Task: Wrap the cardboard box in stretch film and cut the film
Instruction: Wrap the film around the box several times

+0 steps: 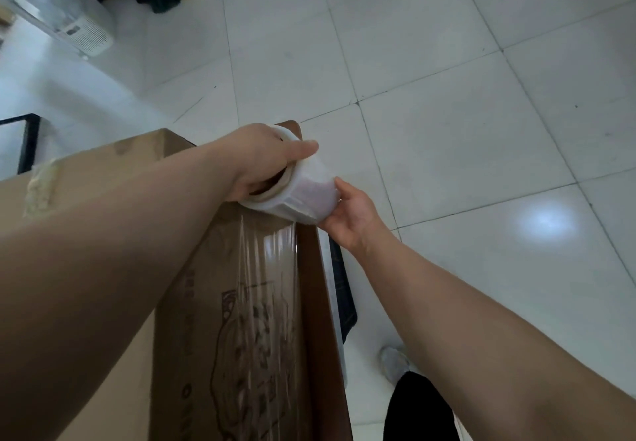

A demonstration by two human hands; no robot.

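Both hands grip the film roll above the box: left hand at its 10 o'clock end, right hand at 4 o'clock.

White tiled floor under cardboard box and white appliance.
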